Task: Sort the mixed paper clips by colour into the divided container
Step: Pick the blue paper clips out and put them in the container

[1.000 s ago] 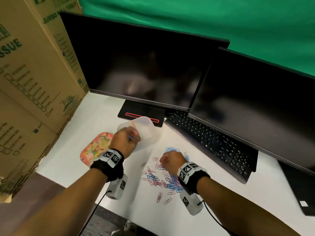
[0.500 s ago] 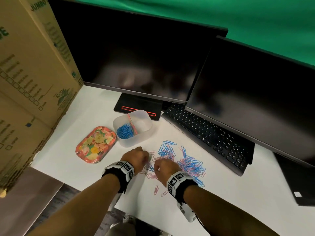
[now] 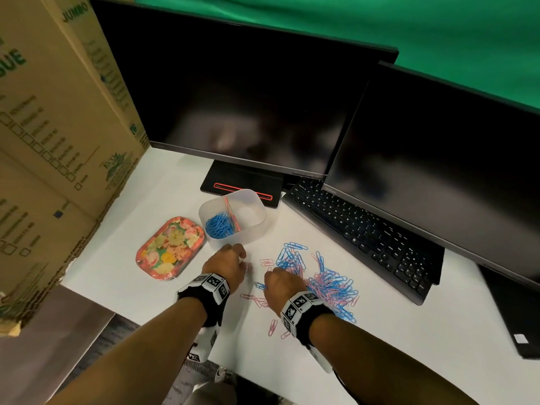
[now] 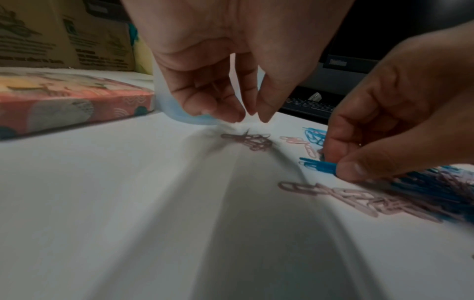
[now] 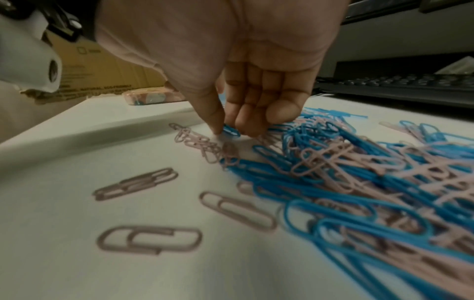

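Observation:
A translucent divided container (image 3: 257, 226) stands on the white desk; its left compartment holds a heap of blue clips (image 3: 217, 226), and a few pink clips (image 3: 231, 213) lean by the divider. A mixed pile of blue and pink paper clips (image 3: 324, 280) lies to its right. My left hand (image 4: 250, 118) hovers fingers-down, holding nothing, just over a small cluster of pink clips (image 4: 252, 140) in front of the container. At the pile's left edge my right hand (image 5: 227, 131) pinches a blue paper clip (image 5: 231, 130) between thumb and fingertips; the same blue paper clip (image 4: 318, 164) shows in the left wrist view.
A floral tin (image 3: 171, 248) lies left of the container. Behind stand two dark monitors (image 3: 242, 97) and a black keyboard (image 3: 365, 235). Cardboard boxes (image 3: 58, 127) wall off the left side. Loose pink clips (image 5: 148, 239) lie near the desk's front edge.
My left hand has come back from the container, where it held a blue clip, down to the desk by the pink clips. The right hand stayed at the pile.

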`<act>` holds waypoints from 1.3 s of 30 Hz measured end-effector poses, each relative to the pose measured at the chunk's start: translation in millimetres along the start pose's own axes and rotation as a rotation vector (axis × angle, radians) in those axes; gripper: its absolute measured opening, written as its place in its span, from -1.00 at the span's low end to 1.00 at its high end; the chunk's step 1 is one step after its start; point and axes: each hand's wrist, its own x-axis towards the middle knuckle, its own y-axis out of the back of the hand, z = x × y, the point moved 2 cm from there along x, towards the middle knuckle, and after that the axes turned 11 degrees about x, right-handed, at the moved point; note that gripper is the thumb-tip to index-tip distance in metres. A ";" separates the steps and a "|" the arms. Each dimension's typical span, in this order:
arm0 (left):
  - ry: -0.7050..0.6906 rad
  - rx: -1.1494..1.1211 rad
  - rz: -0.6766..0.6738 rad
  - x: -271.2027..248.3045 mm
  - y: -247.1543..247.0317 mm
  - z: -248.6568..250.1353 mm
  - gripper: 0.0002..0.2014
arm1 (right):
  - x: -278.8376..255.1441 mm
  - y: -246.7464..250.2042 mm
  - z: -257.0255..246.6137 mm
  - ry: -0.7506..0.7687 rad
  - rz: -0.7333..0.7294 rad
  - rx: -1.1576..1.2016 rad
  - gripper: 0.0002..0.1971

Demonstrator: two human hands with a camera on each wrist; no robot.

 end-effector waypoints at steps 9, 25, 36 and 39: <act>-0.013 -0.276 -0.031 -11.4 -3.6 13.9 -0.84 | -1.6 3.1 8.4 -0.061 0.119 0.201 -0.77; 0.247 -0.670 -0.245 29.3 4.2 80.1 -0.86 | -10.6 57.4 82.2 -0.279 0.373 0.699 -0.85; 0.122 -0.208 -0.242 31.9 -7.8 74.3 -0.73 | 36.6 72.6 83.8 -0.253 0.174 0.310 -0.73; 0.033 -0.156 -0.251 32.5 -13.0 79.0 -0.77 | 52.7 67.3 80.9 -0.215 0.132 0.249 -0.64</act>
